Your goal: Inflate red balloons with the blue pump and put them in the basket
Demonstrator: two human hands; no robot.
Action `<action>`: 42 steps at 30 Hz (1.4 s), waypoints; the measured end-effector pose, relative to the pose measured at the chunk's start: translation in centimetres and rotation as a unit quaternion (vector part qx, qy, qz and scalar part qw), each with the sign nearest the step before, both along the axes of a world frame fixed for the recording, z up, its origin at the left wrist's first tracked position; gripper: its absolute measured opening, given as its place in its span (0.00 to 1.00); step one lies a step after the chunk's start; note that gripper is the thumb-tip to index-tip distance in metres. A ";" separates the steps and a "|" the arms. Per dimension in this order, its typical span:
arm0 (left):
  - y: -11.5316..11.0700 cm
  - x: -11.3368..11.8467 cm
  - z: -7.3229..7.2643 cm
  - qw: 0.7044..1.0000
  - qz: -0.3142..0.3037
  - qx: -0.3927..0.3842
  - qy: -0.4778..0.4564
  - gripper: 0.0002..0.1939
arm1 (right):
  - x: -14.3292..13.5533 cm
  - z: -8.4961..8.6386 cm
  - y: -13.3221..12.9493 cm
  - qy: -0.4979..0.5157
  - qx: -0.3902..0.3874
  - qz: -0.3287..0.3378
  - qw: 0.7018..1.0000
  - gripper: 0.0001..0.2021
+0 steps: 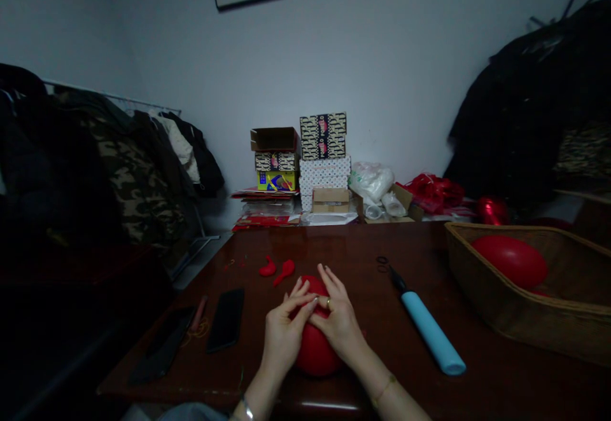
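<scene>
An inflated red balloon (317, 354) rests on the brown table in front of me, partly covered by both hands. My left hand (285, 324) lies over its left side, thumb and forefinger pinched together at the top. My right hand (340, 319), with a ring on one finger, meets it from the right, its thumb and forefinger also closing at that spot. What the fingertips pinch, likely at the balloon's surface, is too small to make out. Beyond the hands lie two uninflated balloons (285, 271), both red.
A blue balloon pump (432, 332) lies to the right, with dark rings (382, 264) by its tip. Farther right stands a wicker basket (525, 319) holding a red balloon (510, 261). A phone (226, 319) lies left; boxes (323, 136) are stacked behind the table (344, 243).
</scene>
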State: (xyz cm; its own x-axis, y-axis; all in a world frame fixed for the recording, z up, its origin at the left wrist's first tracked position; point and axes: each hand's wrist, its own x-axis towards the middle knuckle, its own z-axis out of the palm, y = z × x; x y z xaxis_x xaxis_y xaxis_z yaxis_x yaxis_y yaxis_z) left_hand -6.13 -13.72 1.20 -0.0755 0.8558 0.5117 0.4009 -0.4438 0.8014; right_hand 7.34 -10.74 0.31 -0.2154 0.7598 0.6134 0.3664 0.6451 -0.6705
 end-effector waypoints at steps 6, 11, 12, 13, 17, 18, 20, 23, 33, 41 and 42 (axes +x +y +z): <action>-2.3 -0.4 0.8 0.947 0.157 0.184 0.211 0.18 | -0.3 -0.2 -0.3 -0.038 0.032 -0.054 0.997 0.07; -2.9 -0.7 0.4 0.860 0.186 0.296 0.371 0.15 | -0.6 -0.4 -0.5 -0.036 0.040 -0.072 0.996 0.07; -2.8 -0.7 0.2 0.857 0.195 0.292 0.378 0.15 | -0.7 -0.4 -0.5 -0.036 0.042 -0.076 0.996 0.07; -2.7 -0.7 0.1 0.857 0.200 0.285 0.380 0.15 | -0.8 -0.4 -0.6 -0.037 0.044 -0.081 0.995 0.07; -2.3 -0.8 0.3 0.864 0.180 0.259 0.392 0.14 | -1.0 -0.4 -0.8 -0.044 0.061 -0.093 0.993 0.06; -2.2 -0.8 0.5 0.864 0.174 0.255 0.398 0.13 | -0.9 -0.5 -0.8 -0.046 0.065 -0.093 0.992 0.06; -2.2 -0.9 0.9 0.862 0.170 0.246 0.410 0.12 | -0.9 -0.5 -0.8 -0.054 0.079 -0.091 0.991 0.06; -2.2 -0.8 1.5 0.856 0.171 0.240 0.425 0.10 | -0.9 -0.4 -0.8 -0.082 0.117 -0.095 0.985 0.08; -1.3 -0.8 1.0 0.885 0.186 0.167 0.393 0.06 | -0.9 -0.4 -1.1 -0.141 0.166 -0.091 0.972 0.08; -1.6 -1.8 0.9 0.893 0.201 0.200 0.349 0.08 | -0.3 -1.2 -0.7 -0.108 0.194 -0.100 0.970 0.06; -2.0 -1.7 0.7 0.890 0.191 0.220 0.351 0.10 | -0.3 -1.3 -0.7 -0.108 0.192 -0.102 0.970 0.06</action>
State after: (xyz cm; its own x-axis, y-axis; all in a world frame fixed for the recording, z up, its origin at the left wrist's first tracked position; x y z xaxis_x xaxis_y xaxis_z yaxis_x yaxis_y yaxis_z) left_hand -7.80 -15.69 1.95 0.1524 0.5422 0.8263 0.9235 -0.3760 0.0764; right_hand 7.07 -11.41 -0.95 -0.2387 0.5249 0.8170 0.6179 0.7311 -0.2892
